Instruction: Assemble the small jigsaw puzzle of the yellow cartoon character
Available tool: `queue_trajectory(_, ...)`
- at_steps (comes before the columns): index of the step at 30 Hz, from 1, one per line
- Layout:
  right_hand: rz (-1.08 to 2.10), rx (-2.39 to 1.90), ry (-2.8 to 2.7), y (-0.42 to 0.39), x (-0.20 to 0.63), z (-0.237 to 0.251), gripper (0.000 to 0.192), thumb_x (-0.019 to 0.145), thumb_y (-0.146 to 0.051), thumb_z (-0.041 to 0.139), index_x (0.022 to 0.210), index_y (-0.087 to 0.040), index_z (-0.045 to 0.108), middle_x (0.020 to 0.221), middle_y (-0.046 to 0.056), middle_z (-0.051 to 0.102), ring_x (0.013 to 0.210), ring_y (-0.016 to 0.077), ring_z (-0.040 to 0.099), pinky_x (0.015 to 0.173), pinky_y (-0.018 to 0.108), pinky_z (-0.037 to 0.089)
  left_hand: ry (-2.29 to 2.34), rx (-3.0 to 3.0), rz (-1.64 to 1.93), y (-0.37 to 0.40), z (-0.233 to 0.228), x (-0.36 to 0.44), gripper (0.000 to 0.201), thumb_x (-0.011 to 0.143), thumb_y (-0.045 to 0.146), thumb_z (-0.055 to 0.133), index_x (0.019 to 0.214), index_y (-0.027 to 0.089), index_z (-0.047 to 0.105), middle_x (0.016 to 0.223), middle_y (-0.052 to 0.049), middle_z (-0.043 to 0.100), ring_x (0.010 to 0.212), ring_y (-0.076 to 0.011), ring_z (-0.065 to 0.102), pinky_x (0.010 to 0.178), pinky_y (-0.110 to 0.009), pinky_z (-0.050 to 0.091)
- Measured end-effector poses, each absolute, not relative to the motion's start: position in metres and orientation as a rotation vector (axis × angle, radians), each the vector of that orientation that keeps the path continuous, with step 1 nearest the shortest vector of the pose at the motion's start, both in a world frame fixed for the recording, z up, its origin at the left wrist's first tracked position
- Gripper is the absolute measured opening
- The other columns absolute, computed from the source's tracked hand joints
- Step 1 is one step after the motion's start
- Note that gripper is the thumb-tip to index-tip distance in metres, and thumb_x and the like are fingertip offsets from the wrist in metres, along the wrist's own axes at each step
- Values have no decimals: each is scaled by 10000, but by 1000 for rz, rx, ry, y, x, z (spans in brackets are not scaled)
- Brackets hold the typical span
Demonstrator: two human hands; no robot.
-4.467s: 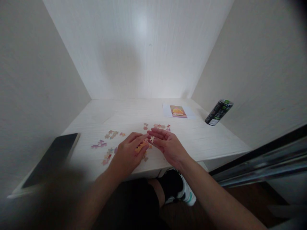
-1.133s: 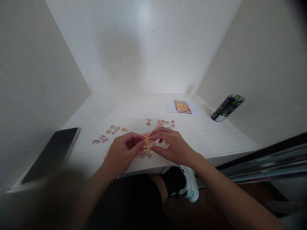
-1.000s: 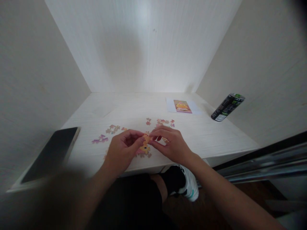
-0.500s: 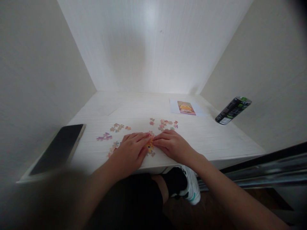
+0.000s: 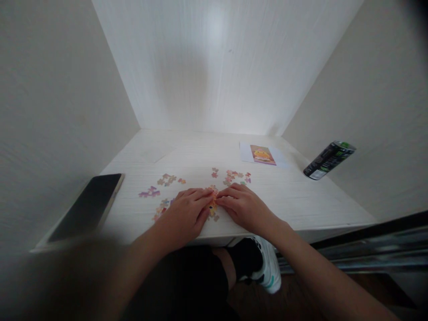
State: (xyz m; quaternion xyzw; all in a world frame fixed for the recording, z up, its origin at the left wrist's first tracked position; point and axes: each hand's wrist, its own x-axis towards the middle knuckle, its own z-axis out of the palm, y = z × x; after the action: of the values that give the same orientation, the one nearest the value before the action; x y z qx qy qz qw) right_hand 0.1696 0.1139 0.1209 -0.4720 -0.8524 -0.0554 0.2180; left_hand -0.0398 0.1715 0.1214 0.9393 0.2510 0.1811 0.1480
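Observation:
Close to the table's front edge lies a partly joined jigsaw puzzle (image 5: 213,208), yellow and pink, between my two hands. My left hand (image 5: 187,215) presses its bunched fingers on the puzzle's left side and covers part of it. From the other side my right hand (image 5: 245,206) pinches at the puzzle's upper right, thumb and fingertips together on a jigsaw piece whose outline is mostly hidden. Loose jigsaw pieces lie around: beige ones (image 5: 166,179), purple ones (image 5: 149,192), mixed ones (image 5: 162,208) beside my left wrist, and pinkish ones (image 5: 233,175) beyond my right hand.
A picture card (image 5: 263,154) of a yellow figure lies on white paper at the back right. A black drink can (image 5: 329,160) stands at the right. On the left is a dark flat tablet-like slab (image 5: 87,207). White panels enclose the table (image 5: 294,205).
The whole view has shifted slightly, with the table appearing a little lower and further right. Both hands stay at the puzzle, and my right fingertips have shifted slightly against it.

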Motion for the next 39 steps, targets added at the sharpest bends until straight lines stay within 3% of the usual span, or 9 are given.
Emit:
queue_trajectory(6, -82, -1350, -2366, 104, 164, 124, 204, 936, -233, 545, 1082, -186, 679, 1078, 109, 666, 1010, 234, 585, 918, 434, 488, 718, 2692, 552, 170, 122, -40, 376, 945, 214, 458, 1296, 213, 594, 1385, -73, 576, 1256, -237, 523, 1097, -451, 370)
queue_trajectory(14, -22, -1384, -2438, 90, 163, 133, 373, 935, -318, 549, 1289, -201, 573, 1247, 135, 623, 1142, 277, 545, 985, 494, 428, 683, 2671, 575, 175, 117, -43, 410, 938, 181, 460, 1339, 204, 541, 1405, -74, 552, 1289, -204, 491, 1119, -398, 360)
queue_trajectory(18, 79, -1444, -2344, 87, 164, 126, 344, 949, -261, 506, 1280, -211, 584, 1241, 116, 634, 1133, 257, 552, 1005, 492, 411, 938, 2698, 716, 181, 119, -43, 360, 907, 217, 536, 1258, 172, 601, 1264, -117, 610, 1182, -265, 538, 1059, -469, 398)
queue_trajectory(22, 156, -1449, -2192, 99, 173, 122, 358, 955, -204, 465, 1293, -216, 580, 1308, 101, 605, 1207, 229, 522, 1042, 455, 404, 1011, 2666, 671, 184, 121, -47, 277, 919, 250, 534, 1146, 159, 665, 1059, -102, 635, 974, -232, 594, 925, -408, 476)
queue_trajectory(25, 172, -1452, -2321, 111, 178, 128, 326, 953, -210, 476, 1234, -251, 636, 1376, 84, 563, 1267, 247, 484, 1060, 483, 368, 941, 2677, 644, 182, 122, -50, 249, 929, 285, 529, 1096, 183, 683, 1038, -84, 642, 969, -223, 593, 903, -386, 474)
queue_trajectory(28, 187, -1478, -2439, 115, 176, 137, 300, 959, -235, 482, 1191, -268, 670, 1285, 86, 612, 1188, 243, 532, 1007, 462, 387, 937, 2687, 691, 178, 127, -53, 264, 917, 300, 549, 1140, 210, 660, 1076, -72, 647, 1020, -232, 588, 920, -400, 458)
queue_trajectory(33, 86, -1610, -2421, 103, 160, 146, 290, 945, -373, 530, 1172, -276, 682, 1127, 113, 610, 1060, 255, 553, 933, 463, 393, 1209, 2590, 979, 183, 147, -77, 278, 902, 320, 554, 1143, 214, 647, 1095, -66, 656, 1035, -248, 603, 919, -442, 454)
queue_trajectory(39, 187, -1555, -2323, 97, 149, 142, 316, 925, -440, 553, 1146, -261, 691, 1068, 101, 621, 1007, 236, 565, 935, 435, 423, 1466, 2139, 1630, 195, 166, -125, 247, 922, 347, 540, 1046, 198, 692, 973, -37, 681, 854, -173, 633, 815, -329, 499)
